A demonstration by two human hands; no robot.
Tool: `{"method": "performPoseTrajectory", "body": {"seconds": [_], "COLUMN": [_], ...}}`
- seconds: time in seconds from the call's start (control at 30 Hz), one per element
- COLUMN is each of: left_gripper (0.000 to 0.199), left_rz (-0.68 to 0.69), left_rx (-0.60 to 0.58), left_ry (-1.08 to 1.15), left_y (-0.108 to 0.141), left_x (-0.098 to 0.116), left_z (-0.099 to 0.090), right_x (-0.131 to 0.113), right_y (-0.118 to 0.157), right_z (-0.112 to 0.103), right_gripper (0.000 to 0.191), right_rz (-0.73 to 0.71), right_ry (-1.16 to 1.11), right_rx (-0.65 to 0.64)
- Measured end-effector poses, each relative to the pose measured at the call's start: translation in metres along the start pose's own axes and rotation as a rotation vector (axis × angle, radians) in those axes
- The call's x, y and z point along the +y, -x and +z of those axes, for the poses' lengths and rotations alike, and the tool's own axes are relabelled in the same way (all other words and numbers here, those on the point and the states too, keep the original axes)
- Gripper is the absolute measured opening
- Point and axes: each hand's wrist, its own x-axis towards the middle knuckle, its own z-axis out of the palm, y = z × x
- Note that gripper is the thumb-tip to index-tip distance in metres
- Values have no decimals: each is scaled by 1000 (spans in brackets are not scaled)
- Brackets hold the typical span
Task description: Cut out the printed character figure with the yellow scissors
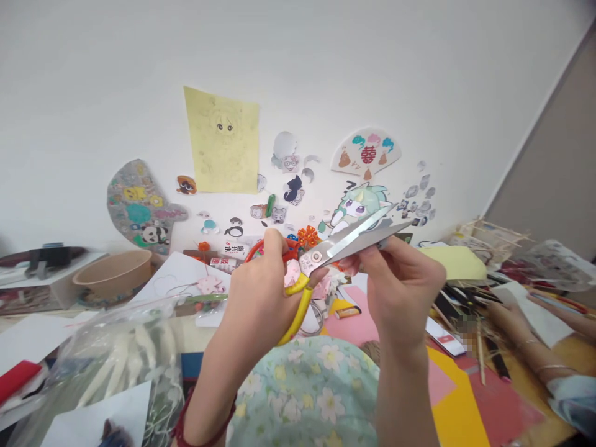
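Note:
Scissors (316, 256) with one red and one yellow handle are held up in front of me, their blades a little apart and pointing to the upper right. My left hand (263, 295) is closed round the handles, a red band on its wrist. My right hand (403, 279) is by the blades, thumb and fingers pinched together just under them. Whatever lies between those fingertips is too small or hidden to name. Behind the blades a sticker of a green-haired figure (357, 205) shows on the wall.
A brown bowl (114, 273) and a clear plastic bag (125, 360) lie at the left. Pink paper (356, 323), a phone (446, 337) and yellow paper (459, 403) lie around the right arm. At the far right, another person's hands (516, 326) hold white paper and scissors.

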Motion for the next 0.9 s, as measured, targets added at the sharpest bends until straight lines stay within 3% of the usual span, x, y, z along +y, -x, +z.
{"method": "performPoseTrajectory", "body": {"seconds": [0.53,0.9], "left_gripper": [42,35], "left_rz": [50,49], "left_rx": [19,3], "left_ry": [-80,-79], "left_y": [2,3], "left_x": [0,4], "left_z": [-1,1], "right_x": [-5,-5], "right_y": [-4,-3], "right_z": [-16,-17], "right_gripper": [19,22], "right_rz": [-15,-48], "right_ry": [45,81], "right_rx": [-74,-42]}}
